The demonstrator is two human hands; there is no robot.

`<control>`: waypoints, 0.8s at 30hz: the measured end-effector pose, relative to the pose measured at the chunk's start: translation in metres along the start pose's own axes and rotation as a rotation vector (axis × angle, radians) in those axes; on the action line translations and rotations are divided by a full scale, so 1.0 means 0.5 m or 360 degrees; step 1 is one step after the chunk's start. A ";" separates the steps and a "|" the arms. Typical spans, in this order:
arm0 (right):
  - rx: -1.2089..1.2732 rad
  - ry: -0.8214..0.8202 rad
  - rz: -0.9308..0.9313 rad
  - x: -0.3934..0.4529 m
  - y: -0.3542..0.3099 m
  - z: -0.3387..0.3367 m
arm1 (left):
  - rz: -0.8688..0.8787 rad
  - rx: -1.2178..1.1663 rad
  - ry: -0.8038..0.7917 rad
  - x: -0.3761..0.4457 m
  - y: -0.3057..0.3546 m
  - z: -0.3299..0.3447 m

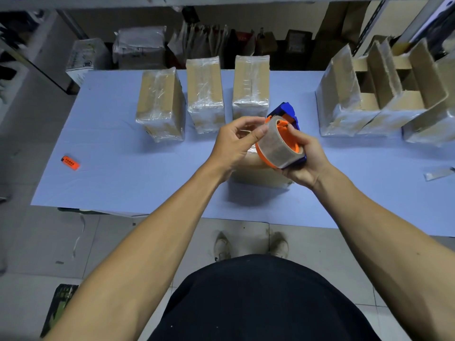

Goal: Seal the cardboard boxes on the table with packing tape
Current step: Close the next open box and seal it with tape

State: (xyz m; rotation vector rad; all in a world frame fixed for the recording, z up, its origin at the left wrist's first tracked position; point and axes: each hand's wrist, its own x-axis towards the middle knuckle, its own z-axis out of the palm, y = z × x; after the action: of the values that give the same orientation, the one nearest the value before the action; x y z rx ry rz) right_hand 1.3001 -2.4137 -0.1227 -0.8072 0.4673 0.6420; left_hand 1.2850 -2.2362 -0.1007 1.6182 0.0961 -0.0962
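My right hand grips a blue and orange tape dispenser loaded with a clear tape roll, held above the table. My left hand pinches at the roll's surface with thumb and forefinger near its top edge. Under both hands a cardboard box lies on the blue table, mostly hidden. Three taped boxes stand in a row at the back. At the right, several open boxes stand with flaps up.
An orange lighter-like object lies at the table's left. A small metal blade rests near the right edge. Shelving and wrapped parcels fill the area behind the table. My shoes show on the tiled floor.
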 end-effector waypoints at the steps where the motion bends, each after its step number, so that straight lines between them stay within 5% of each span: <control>1: -0.0012 -0.0022 -0.0004 0.000 0.000 0.000 | -0.0006 -0.0005 0.0002 0.001 0.002 -0.001; 11: 0.0013 0.0027 -0.0049 -0.001 0.002 -0.006 | 0.0312 0.0396 0.0192 0.002 -0.005 0.017; 24: 0.0035 0.0178 -0.0082 -0.005 0.012 0.018 | 0.0387 0.0867 0.0376 0.003 -0.005 0.047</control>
State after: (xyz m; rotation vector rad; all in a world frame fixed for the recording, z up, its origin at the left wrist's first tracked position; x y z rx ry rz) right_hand 1.2956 -2.4042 -0.1188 -0.8345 0.5526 0.5452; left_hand 1.2862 -2.2595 -0.1044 2.1677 0.0562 0.2804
